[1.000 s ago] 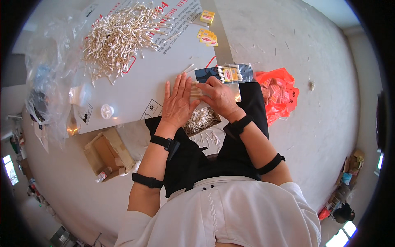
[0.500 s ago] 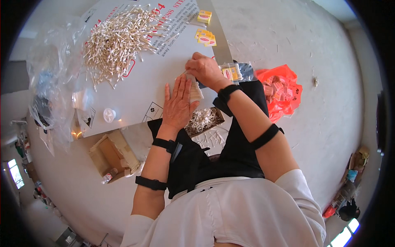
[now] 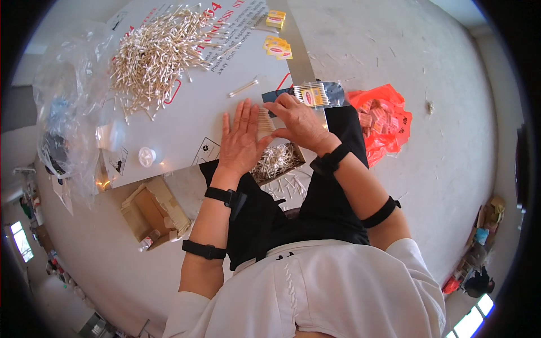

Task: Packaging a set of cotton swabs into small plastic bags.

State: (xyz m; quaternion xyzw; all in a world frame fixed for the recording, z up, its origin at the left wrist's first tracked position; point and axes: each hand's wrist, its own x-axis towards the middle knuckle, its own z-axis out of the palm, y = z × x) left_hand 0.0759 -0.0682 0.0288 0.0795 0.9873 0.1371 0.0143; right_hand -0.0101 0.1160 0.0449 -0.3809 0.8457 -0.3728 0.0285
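My left hand (image 3: 241, 141) lies flat on the table, fingers stretched out, along the left side of a row of cotton swabs (image 3: 264, 123). On the row's right side is my right hand (image 3: 301, 121), its thumb and fingers apart at the swabs' edge; my hands partly cover the row. A couple of loose swabs (image 3: 243, 88) lie just beyond my left fingertips. Past my right hand, a clear bag holding swabs with a yellow label (image 3: 311, 94) rests at the table's right edge. A box of swabs (image 3: 277, 162) sits below my hands, near my lap.
A big heap of cotton swabs (image 3: 160, 56) covers the far left of the table (image 3: 186, 129). Yellow cards (image 3: 278, 48) lie at the far right. Clear plastic bags (image 3: 70, 124), a small white tub (image 3: 147, 156), a cardboard box (image 3: 155, 209) and a red bag (image 3: 389, 121) surround the workspace.
My right hand has moved back toward me from the far end of the row to its right side, and its fingers have spread. Loose swabs now lie beyond the row. My left hand stays flat.
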